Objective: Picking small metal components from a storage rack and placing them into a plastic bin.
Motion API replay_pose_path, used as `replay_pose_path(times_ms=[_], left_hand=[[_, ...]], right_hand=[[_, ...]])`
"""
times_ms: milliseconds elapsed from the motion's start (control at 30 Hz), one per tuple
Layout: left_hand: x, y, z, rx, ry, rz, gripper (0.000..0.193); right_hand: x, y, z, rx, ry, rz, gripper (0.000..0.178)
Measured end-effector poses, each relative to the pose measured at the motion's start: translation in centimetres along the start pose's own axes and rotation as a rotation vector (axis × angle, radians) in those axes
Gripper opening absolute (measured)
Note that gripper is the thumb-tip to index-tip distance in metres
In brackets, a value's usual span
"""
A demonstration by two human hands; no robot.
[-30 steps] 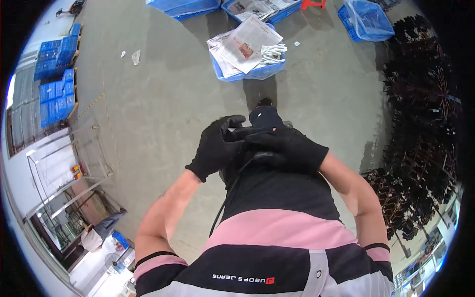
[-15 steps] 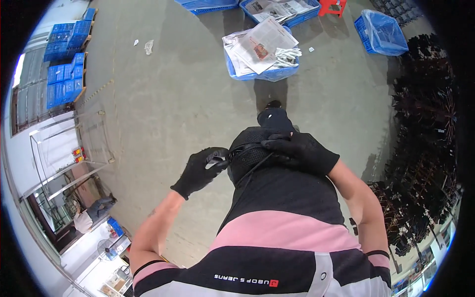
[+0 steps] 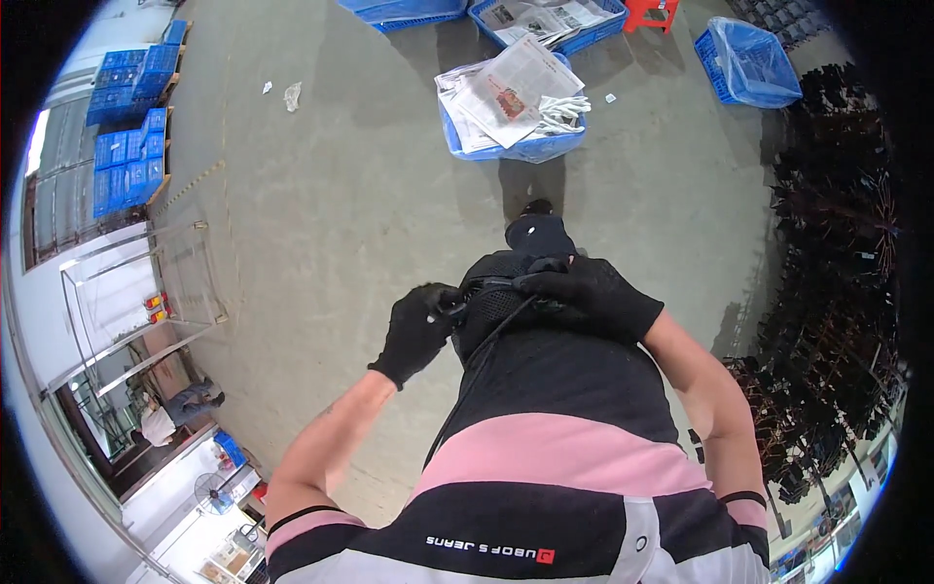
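At my waist sits a black mesh pouch with a thin black cord trailing from it down my shirt. My left hand, in a black glove, has come up against the pouch's left edge. Its fingers are closed there, and what they pinch is too dark and small to make out. Across the pouch's right side lies my right hand, also black-gloved, its fingers curled over the pouch's upper part and gripping it.
Ahead on the floor stands a blue crate with newspaper and white gloves. Behind it are another newspaper-filled crate and a red stool. Dark racked parts line the right; a metal frame stands left.
My left hand has moved right and slightly up to the pouch's edge, and its fingers have closed. My right hand stays on the pouch.
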State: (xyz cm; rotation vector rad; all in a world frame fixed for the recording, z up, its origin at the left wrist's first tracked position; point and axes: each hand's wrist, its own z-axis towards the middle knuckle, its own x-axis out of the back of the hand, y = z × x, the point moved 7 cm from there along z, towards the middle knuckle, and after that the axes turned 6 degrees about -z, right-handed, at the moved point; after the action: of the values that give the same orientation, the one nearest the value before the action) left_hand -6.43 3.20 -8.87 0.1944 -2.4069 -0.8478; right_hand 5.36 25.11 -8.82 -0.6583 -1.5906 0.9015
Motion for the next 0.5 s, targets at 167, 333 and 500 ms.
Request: replay_pose_path(times_ms=[167, 333, 500], left_hand=[[1.5, -0.1, -0.8, -0.176, -0.111, -0.255, 0.045], [0.7, 2.2, -1.2, -0.533, -0.043, 0.236, 0.046], [0.0, 0.8, -1.8, -0.599, -0.054, 0.440, 0.034]], right_hand=[[0.3, 0.4, -0.5, -0.007, 0.017, 0.076, 0.046], [-0.1, 0.7, -0.7, -0.009, 0.049, 0.080, 0.047], [0.1, 0.8, -0.6, -0.077, -0.003, 0.098, 0.048]])
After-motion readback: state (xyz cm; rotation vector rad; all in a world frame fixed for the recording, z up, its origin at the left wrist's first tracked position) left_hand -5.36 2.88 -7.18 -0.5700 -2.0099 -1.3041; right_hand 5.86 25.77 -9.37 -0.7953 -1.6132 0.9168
